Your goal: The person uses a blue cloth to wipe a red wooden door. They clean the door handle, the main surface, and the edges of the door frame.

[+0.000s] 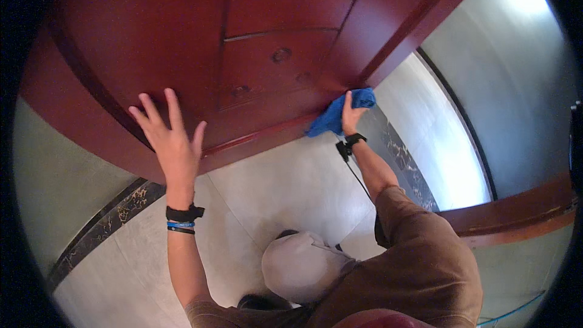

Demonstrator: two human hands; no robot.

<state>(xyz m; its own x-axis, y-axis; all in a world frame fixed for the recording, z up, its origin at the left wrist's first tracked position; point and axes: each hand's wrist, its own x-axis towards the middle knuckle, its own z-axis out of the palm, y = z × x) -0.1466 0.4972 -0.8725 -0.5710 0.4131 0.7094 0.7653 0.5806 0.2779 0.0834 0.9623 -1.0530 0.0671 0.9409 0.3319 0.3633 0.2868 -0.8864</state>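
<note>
A dark red panelled wooden door (282, 13) fills the upper part of the view, with grooved lines and round carved marks on its middle panel. My right hand (351, 111) holds a blue cloth (334, 114) against the lower right corner of the door, near its edge. Part of the cloth hangs down to the left of my fingers. Over the left side of the door is my left hand (171, 141), fingers spread, with nothing in it; whether the fingertips touch the wood I cannot tell. Both wrists wear black bands.
Pale tiles (282, 182) cover the floor below the door. A dark marbled strip (405, 155) crosses the doorway at right, and another marbled skirting (123, 209) runs along the left wall. The brown wooden door frame (514, 209) stands at right. A cable hangs from my right wrist.
</note>
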